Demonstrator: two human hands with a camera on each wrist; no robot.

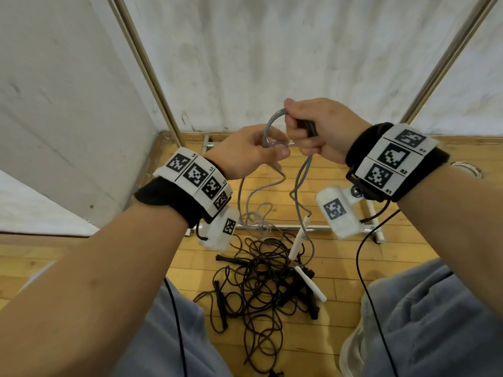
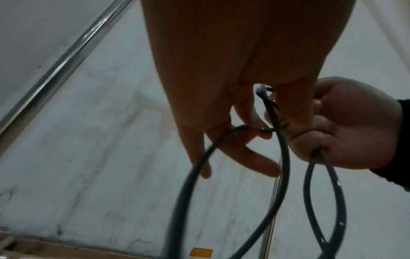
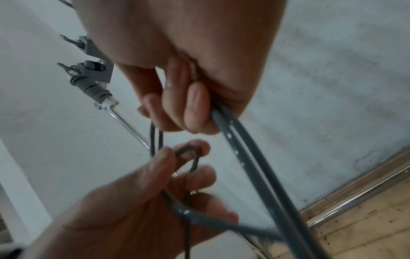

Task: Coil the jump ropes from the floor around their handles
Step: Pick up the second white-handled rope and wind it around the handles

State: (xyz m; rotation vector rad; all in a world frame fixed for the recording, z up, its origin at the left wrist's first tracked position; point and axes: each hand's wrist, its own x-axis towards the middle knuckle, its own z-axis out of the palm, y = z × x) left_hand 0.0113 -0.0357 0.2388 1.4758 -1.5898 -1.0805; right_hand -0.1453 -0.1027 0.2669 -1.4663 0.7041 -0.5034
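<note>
Head view looks down past two grey trouser legs to a wooden floor, where a tangle of dark jump ropes with black handles lies between the knees. Two white handles lie at the right side of that heap, one of them tilted up on its cord. Beyond the heap a white metal frame runs across the boards, and past it pale walls meet in a corner, with slanting metal poles at left and right.

Above the heap, the grey jump rope hangs from both hands down to the floor. The left hand has its thumb and fingers curled, pinching a small loop of the grey cord; the left wrist view shows the cord passing between its fingertips. The right hand is closed in a fist round the cord, with two strands leaving the bottom of the fist in the right wrist view. The hands are close together, nearly touching.

Floor boards lie bare to the left and right of the heap, bounded by the walls behind and the legs in front.
</note>
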